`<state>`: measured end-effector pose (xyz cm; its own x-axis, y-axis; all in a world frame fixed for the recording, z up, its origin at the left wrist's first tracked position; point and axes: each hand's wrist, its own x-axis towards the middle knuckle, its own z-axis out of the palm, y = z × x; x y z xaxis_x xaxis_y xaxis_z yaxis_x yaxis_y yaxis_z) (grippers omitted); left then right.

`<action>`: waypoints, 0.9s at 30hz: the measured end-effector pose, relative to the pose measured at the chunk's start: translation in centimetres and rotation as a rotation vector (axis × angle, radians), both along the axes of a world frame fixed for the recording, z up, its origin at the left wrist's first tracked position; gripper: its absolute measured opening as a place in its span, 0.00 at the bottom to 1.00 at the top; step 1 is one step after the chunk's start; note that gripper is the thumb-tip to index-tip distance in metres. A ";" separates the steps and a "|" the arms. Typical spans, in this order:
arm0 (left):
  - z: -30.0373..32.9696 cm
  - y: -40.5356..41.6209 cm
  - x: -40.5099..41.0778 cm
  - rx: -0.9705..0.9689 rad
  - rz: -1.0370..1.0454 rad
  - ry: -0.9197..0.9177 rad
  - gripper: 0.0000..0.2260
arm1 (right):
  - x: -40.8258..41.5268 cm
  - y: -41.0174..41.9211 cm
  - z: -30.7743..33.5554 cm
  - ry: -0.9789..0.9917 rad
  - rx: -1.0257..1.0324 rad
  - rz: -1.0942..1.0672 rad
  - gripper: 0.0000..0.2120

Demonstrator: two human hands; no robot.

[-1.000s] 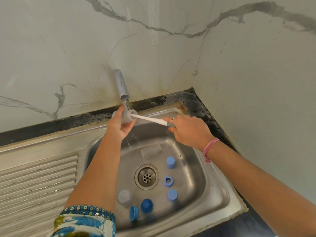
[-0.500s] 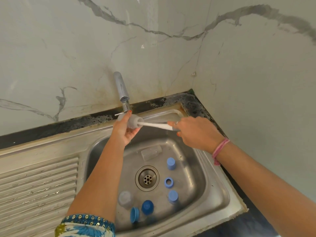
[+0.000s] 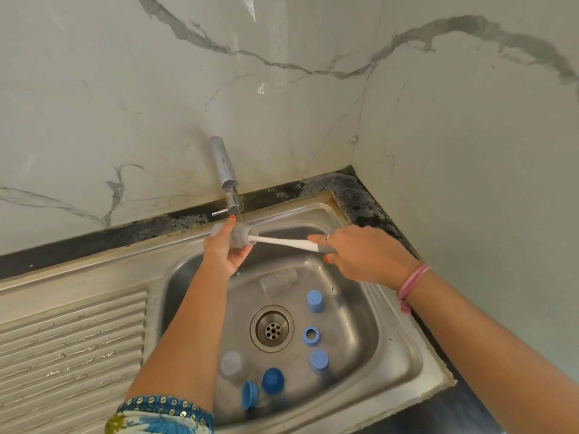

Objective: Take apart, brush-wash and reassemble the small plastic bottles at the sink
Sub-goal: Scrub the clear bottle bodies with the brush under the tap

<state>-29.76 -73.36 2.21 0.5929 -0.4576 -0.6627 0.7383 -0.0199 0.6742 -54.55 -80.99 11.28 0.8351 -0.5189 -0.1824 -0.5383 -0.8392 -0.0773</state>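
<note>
My left hand (image 3: pixel 224 250) grips a small translucent bottle (image 3: pixel 239 234) on its side under the tap (image 3: pixel 226 173). My right hand (image 3: pixel 363 255) holds the grey grip of a white brush (image 3: pixel 282 241), whose head is pushed into the bottle's mouth. In the sink basin lie another clear bottle (image 3: pixel 278 281) on its side and an upright one (image 3: pixel 232 366). Several blue caps and parts are scattered around the drain (image 3: pixel 272 328): a cap (image 3: pixel 315 301), a ring (image 3: pixel 311 335), a cap (image 3: pixel 319 361), a dark blue cap (image 3: pixel 273 380) and one on edge (image 3: pixel 249 395).
The steel sink (image 3: pixel 404 371) sits in a corner between two marbled walls. A ribbed drainboard (image 3: pixel 72 339) extends to the left. A dark counter strip runs behind the sink and along its right side.
Both hands and the bottle with the brush have dropped slightly below the tap's spout and shifted a little toward me. The parts in the basin stay put.
</note>
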 end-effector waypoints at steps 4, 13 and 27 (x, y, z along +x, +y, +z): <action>-0.2 0.2 -0.1 0.013 -0.027 -0.019 0.28 | -0.3 -1.0 0.4 0.019 0.044 -0.026 0.23; -0.5 0.2 0.1 -0.055 0.048 0.029 0.31 | -2.3 -2.6 1.4 -0.016 0.160 -0.018 0.22; -0.7 0.7 -0.3 -0.202 0.190 0.049 0.27 | -5.2 -0.8 1.2 -0.222 0.356 -0.233 0.23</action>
<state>-30.02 -72.68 1.52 0.6502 -0.4672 -0.5991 0.7476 0.2534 0.6138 -59.78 -81.75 12.43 0.7428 -0.6349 -0.2126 -0.6469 -0.5986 -0.4725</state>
